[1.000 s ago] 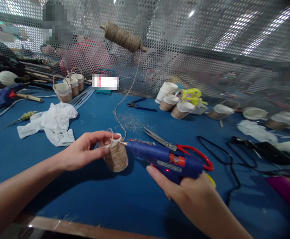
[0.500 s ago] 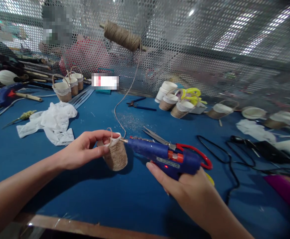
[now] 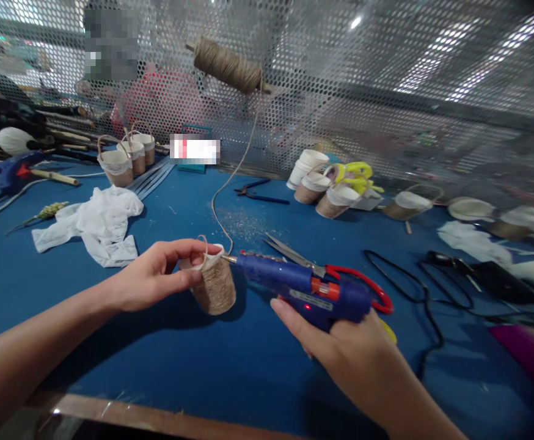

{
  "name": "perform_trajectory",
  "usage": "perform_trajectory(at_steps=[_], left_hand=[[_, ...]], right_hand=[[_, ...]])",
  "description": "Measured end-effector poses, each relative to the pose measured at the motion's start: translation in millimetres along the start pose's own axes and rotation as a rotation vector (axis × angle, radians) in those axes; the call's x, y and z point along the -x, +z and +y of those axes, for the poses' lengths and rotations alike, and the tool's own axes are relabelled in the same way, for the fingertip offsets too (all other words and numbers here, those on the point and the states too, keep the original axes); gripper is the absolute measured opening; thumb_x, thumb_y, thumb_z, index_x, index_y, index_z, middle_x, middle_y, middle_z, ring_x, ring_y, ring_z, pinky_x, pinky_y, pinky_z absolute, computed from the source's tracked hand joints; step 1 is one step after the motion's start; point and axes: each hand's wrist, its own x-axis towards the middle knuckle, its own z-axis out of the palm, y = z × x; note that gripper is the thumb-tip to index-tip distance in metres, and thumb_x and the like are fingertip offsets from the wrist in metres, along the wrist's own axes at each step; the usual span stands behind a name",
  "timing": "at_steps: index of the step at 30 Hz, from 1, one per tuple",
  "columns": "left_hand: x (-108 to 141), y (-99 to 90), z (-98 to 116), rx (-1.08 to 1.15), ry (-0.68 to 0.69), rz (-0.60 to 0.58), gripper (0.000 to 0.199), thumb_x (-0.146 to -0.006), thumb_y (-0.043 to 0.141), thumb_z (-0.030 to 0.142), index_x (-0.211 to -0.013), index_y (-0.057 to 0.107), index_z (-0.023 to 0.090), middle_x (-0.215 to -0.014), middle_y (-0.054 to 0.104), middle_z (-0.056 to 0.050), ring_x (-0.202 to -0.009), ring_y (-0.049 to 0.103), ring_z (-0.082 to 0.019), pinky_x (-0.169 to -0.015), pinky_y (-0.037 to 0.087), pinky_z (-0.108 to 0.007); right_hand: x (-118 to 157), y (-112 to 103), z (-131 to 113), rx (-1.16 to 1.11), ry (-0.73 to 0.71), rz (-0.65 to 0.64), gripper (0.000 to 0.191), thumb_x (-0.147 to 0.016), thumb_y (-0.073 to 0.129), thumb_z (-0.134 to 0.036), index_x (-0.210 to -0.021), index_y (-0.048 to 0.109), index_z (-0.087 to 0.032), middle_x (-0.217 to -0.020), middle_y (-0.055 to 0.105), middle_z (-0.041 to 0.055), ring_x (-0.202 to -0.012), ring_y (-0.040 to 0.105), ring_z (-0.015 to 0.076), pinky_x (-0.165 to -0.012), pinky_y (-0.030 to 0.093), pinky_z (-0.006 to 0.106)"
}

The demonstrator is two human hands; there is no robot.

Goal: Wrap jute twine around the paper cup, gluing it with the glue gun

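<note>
Partly hidden by the fingers of the left hand pinching its rim, 1 twine-wrapped cup tilts over the blue table, contact unclear. The right hand grips 1 glue gun, trigger hidden, nozzle at the cup's rim, its body covering part of 1 pair of scissors. Beyond are 3 handled cups on the left, 1 twine spool and blurry far-right cups.

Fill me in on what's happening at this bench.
A person's left hand steadies a small twine-wrapped cup by its rim. The right hand holds a blue glue gun, its light lit red and its nozzle at the cup's white rim. Twine runs down to the cup from a spool above, and open scissors lie just behind the gun.
</note>
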Motion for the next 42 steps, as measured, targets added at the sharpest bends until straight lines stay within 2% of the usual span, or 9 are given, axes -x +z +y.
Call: perform_trajectory(at_steps=[8,14,16,21,26,30,33,36,42], left_hand=[[-1,0.8,-1,0.035,0.008,-0.024,0.043,-0.08,0.055,0.03,-0.12,0.054,0.015,-0.102,0.064,-0.009,-0.09,0.059,-0.022,-0.075,0.047,-0.032],[-1,1.2,-1,0.045,0.008,-0.017,0.042,-0.08,0.056,0.03,-0.119,0.055,0.014,-0.102,0.065,-0.01,-0.089,0.059,-0.021,-0.077,0.047,-0.033],[-1,1.1,-1,0.048,0.008,-0.016,0.042,-0.08,0.056,0.03,-0.118,0.055,0.014,-0.102,0.065,-0.01,-0.089,0.059,-0.022,-0.077,0.046,-0.034],[-1,1.4,0,0.06,0.021,-0.021,0.042,-0.08,0.055,0.03,-0.119,0.055,0.014,-0.1,0.066,-0.009,-0.09,0.059,-0.022,-0.079,0.046,-0.036],[-1,2.2,1,0.047,0.003,-0.013,0.043,-0.079,0.056,0.031,-0.118,0.055,0.014,-0.1,0.065,-0.009,-0.089,0.059,-0.022,-0.078,0.046,-0.035],[-1,2.3,1,0.049,0.001,-0.012,0.044,-0.079,0.056,0.032,-0.119,0.055,0.013,-0.1,0.065,-0.01,-0.09,0.059,-0.022,-0.078,0.046,-0.034],[-1,2.3,1,0.044,-0.001,-0.007,0.044,-0.079,0.056,0.032,-0.118,0.055,0.013,-0.101,0.065,-0.01,-0.091,0.058,-0.023,-0.079,0.045,-0.035],[-1,2.5,2,0.03,-0.023,-0.011,0.045,-0.078,0.056,0.033,-0.119,0.053,0.013,-0.103,0.064,-0.01,-0.09,0.059,-0.023,-0.079,0.045,-0.036],[-1,1.8,1,0.018,-0.023,-0.007,0.045,-0.079,0.056,0.032,-0.12,0.053,0.014,-0.104,0.063,-0.01,-0.09,0.059,-0.022,-0.078,0.045,-0.035]], right_hand=[[8,-6,-3,0.017,-0.024,-0.015,0.028,-0.086,0.045,-0.035,-0.077,0.07,-0.025,-0.065,0.068,0.0051,-0.059,0.065,0.0201,-0.06,0.053,0.032],[7,-3,6,0.146,-0.148,0.015,0.027,-0.084,0.045,-0.024,-0.074,0.071,-0.026,-0.069,0.07,0.0042,-0.063,0.065,0.0213,-0.059,0.053,0.034],[7,-7,6,0.137,-0.139,-0.017,0.031,-0.085,0.042,-0.023,-0.078,0.072,-0.025,-0.069,0.071,0.0053,-0.065,0.066,0.0221,-0.061,0.054,0.034],[-3,-18,-10,-0.06,-0.108,-0.235,0.021,-0.082,0.049,-0.029,-0.08,0.07,-0.026,-0.076,0.073,0.0031,-0.067,0.069,0.0214,-0.059,0.057,0.029],[-12,-16,-24,-0.128,-0.034,-0.229,0.02,-0.082,0.048,-0.023,-0.073,0.066,-0.027,-0.052,0.065,-0.0035,-0.047,0.063,0.0161,-0.047,0.053,0.025],[-8,-17,-16,-0.094,-0.076,-0.236,0.019,-0.082,0.048,-0.027,-0.077,0.066,-0.027,-0.059,0.068,-0.0005,-0.054,0.065,0.0192,-0.051,0.054,0.028],[-3,-14,-7,-0.06,-0.061,-0.093,0.021,-0.082,0.048,-0.033,-0.079,0.068,-0.027,-0.062,0.069,0.0038,-0.065,0.067,0.0236,-0.057,0.055,0.032],[0,-3,-4,-0.047,0.009,0.07,0.025,-0.083,0.046,-0.035,-0.075,0.067,-0.026,-0.059,0.066,0.0053,-0.064,0.067,0.0245,-0.057,0.055,0.035],[-2,9,-4,-0.075,0.034,0.125,0.016,-0.081,0.052,-0.029,-0.071,0.064,-0.025,-0.062,0.067,0.0039,-0.061,0.066,0.0227,-0.055,0.055,0.033]])
